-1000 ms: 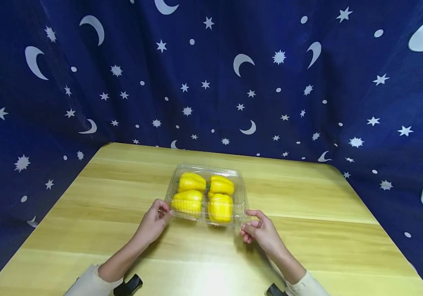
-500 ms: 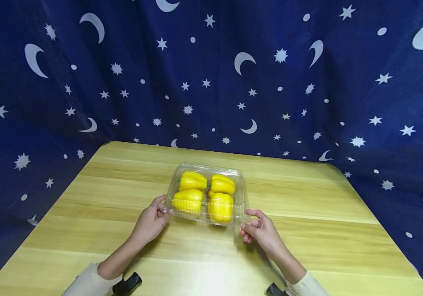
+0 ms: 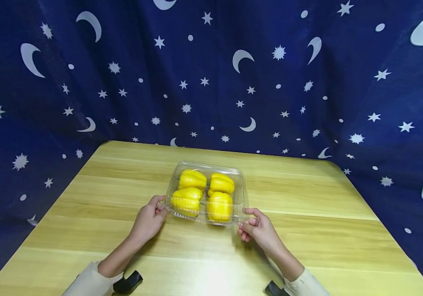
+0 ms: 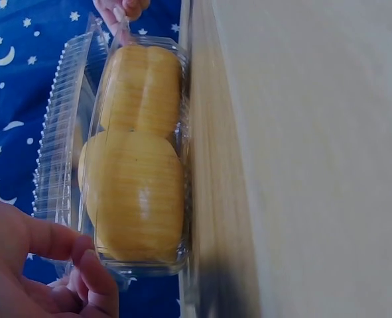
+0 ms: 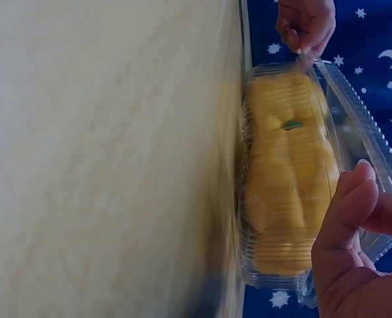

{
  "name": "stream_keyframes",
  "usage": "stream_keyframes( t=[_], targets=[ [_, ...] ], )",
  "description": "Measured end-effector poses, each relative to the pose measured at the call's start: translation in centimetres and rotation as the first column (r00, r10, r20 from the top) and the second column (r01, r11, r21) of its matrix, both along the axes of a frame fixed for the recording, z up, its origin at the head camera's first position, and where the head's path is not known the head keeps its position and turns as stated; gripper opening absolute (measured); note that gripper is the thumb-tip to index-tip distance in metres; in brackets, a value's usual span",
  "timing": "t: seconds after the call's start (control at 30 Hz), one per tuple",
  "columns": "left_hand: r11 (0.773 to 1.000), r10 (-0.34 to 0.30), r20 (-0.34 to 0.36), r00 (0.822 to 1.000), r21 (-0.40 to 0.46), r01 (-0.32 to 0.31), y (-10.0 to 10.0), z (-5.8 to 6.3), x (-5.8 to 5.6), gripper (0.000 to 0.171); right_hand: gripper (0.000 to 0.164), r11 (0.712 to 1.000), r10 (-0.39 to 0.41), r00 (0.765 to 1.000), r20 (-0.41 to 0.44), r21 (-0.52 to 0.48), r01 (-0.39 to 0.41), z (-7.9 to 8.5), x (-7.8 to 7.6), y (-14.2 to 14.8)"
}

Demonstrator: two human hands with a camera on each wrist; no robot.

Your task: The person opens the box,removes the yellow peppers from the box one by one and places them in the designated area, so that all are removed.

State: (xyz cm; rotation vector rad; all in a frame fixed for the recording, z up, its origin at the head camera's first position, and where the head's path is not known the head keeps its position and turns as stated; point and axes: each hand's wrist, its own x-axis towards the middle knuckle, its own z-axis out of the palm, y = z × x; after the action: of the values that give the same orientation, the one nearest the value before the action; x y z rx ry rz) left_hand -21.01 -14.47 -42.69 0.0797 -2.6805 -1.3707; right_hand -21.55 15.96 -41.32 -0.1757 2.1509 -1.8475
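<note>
A clear plastic clamshell container (image 3: 238, 177) lies on the table with several yellow bell peppers (image 3: 220, 206) inside. Its lid (image 4: 53, 146) slants over the base in the left wrist view, leaving a wedge-shaped gap. At the near left corner, my left hand (image 3: 148, 220) pinches the rim between thumb and fingers. My right hand (image 3: 261, 232) pinches the near right corner, thumb below and index finger stretched along the side. A green stem (image 5: 292, 124) shows through the plastic in the right wrist view.
The light wooden table (image 3: 307, 246) reaches back to a dark blue curtain (image 3: 211, 61) with moons and stars. Black devices (image 3: 128, 283) are strapped at both wrists, below pale sleeves (image 3: 89, 281).
My left hand has shifted slightly up and left along the container's corner. My right hand keeps its hold, and the container has barely moved.
</note>
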Motion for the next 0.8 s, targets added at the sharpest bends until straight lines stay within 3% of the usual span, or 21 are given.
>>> stream_keyframes(
  t=[0.6,0.8],
  targets=[
    [1.000,-0.013,-0.045,0.999,-0.022,0.012,0.19,-0.06,-0.17,0.029,0.051,1.000,0.005,1.000,-0.012,0.012,-0.005,-0.17,-0.18,0.29],
    [0.998,-0.060,-0.026,0.998,-0.019,0.060,0.12,0.01,0.08,0.016,0.052,1.000,-0.008,1.000,-0.020,0.026,0.008,0.04,-0.38,0.49]
  ],
)
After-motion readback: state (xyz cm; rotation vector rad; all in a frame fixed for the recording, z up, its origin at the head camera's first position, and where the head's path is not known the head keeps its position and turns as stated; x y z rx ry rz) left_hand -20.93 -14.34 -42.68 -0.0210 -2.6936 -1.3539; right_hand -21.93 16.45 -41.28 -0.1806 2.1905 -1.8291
